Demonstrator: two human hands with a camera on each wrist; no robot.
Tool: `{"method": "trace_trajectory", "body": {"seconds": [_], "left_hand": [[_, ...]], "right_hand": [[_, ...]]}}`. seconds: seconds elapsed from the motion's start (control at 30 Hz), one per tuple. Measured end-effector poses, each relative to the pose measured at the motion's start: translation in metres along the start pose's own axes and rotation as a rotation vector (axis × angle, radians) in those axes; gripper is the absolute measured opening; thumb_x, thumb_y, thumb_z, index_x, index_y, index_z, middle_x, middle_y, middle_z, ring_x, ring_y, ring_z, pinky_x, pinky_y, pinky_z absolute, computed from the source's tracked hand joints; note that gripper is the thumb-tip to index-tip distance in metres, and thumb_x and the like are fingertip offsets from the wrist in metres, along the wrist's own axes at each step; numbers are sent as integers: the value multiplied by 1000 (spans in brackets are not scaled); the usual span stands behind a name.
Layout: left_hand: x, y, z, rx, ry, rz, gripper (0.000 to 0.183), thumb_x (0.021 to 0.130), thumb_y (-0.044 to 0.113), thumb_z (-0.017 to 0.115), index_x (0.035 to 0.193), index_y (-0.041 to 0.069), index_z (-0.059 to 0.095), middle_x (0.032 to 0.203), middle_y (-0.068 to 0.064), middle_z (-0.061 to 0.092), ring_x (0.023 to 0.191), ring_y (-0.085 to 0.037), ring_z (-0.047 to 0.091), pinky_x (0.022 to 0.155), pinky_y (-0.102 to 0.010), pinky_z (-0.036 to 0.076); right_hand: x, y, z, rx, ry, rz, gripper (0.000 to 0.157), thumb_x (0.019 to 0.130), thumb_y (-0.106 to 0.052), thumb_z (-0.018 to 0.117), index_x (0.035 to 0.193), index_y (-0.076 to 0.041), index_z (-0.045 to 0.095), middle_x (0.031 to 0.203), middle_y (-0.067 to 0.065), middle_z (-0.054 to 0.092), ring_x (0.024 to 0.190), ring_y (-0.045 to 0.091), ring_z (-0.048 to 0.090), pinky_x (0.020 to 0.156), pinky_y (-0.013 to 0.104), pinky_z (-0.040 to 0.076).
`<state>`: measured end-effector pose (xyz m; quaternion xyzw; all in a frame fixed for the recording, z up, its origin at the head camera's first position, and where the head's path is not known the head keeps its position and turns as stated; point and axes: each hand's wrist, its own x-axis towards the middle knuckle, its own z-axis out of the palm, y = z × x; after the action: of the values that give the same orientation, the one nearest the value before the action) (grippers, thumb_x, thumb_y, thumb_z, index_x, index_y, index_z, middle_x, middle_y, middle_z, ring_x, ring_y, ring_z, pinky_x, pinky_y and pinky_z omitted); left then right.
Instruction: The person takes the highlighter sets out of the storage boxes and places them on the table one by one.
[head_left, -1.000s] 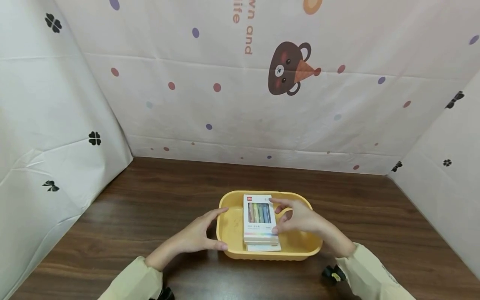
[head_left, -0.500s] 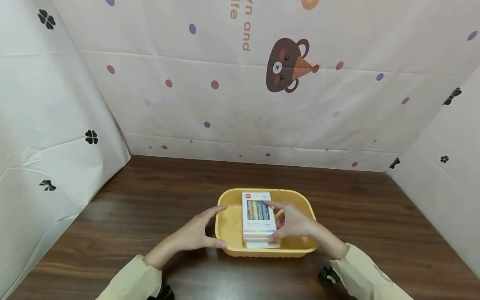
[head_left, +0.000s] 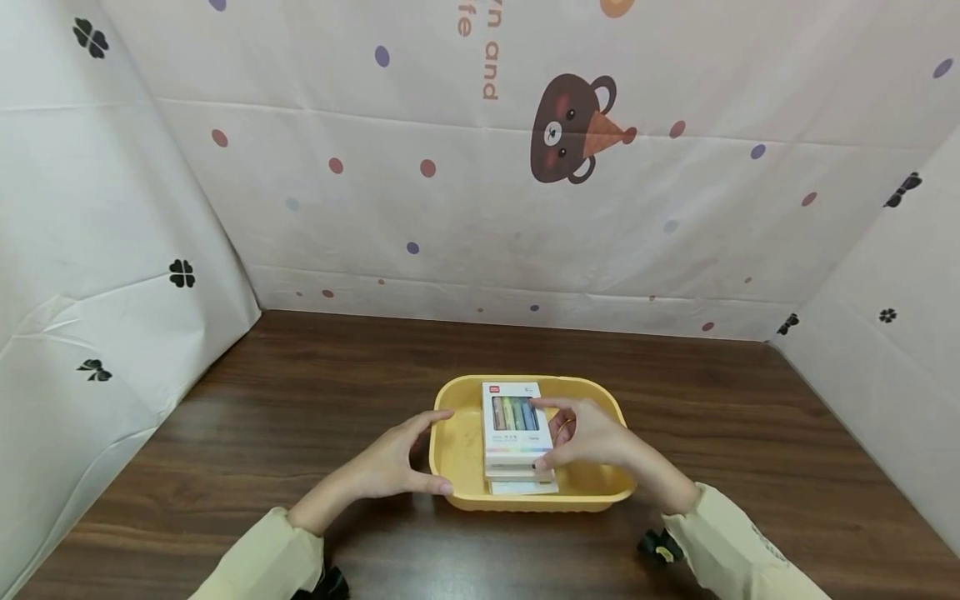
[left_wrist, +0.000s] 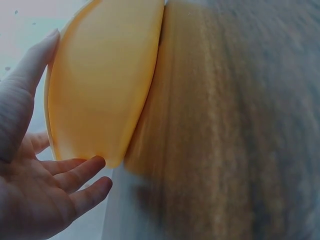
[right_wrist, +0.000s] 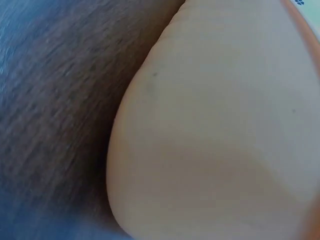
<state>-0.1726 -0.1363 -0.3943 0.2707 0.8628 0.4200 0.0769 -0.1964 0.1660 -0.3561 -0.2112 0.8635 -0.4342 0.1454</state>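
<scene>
A yellow plastic basket (head_left: 459, 450) stands on the table and holds a small stack of white boxes. The top white box (head_left: 512, 445) has a window that shows several pastel-coloured sticks. My right hand (head_left: 588, 437) pinches this box at its right side, index finger near the window and thumb at the near corner; its near end is slightly raised off the box below. My left hand (head_left: 390, 462) spreads thumb and fingers across the basket's left end, fingertips at the rim. The left wrist view shows that hand (left_wrist: 45, 185) with loose fingers against the basket wall (left_wrist: 100, 85).
Another white box (head_left: 525, 487) pokes out at the bottom of the stack. Dark wood table (head_left: 360, 358) surrounds the basket. White patterned sheets (head_left: 337, 225) rise behind and at both sides. The right wrist view is filled by the basket's outer wall (right_wrist: 210, 100).
My right hand has closed in on the top box, and a gap now shows beneath the box's near end. My left hand has stayed at the basket's rim. The head view has shifted slightly.
</scene>
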Motion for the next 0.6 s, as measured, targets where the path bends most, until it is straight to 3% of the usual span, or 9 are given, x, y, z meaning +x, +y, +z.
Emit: {"method": "trace_trajectory", "body": {"seconds": [0.33, 0.6], "left_hand": [[-1, 0, 1, -5, 6, -14, 88, 65, 44, 79, 138, 16, 36, 135, -10, 43, 118, -29, 44, 92, -50, 38], [0, 0, 1, -2, 4, -20, 89, 65, 44, 79, 137, 16, 36, 134, -11, 44, 117, -28, 46, 91, -48, 39]], "right_hand": [[0, -5, 2, 121, -6, 113, 84, 59, -13, 85, 131, 2, 44, 100, 14, 56, 73, 18, 61, 68, 27, 48], [2, -6, 3, 304, -60, 127, 87, 60, -1, 81, 134, 7, 37, 113, 21, 52, 83, 21, 63, 72, 25, 50]]}}
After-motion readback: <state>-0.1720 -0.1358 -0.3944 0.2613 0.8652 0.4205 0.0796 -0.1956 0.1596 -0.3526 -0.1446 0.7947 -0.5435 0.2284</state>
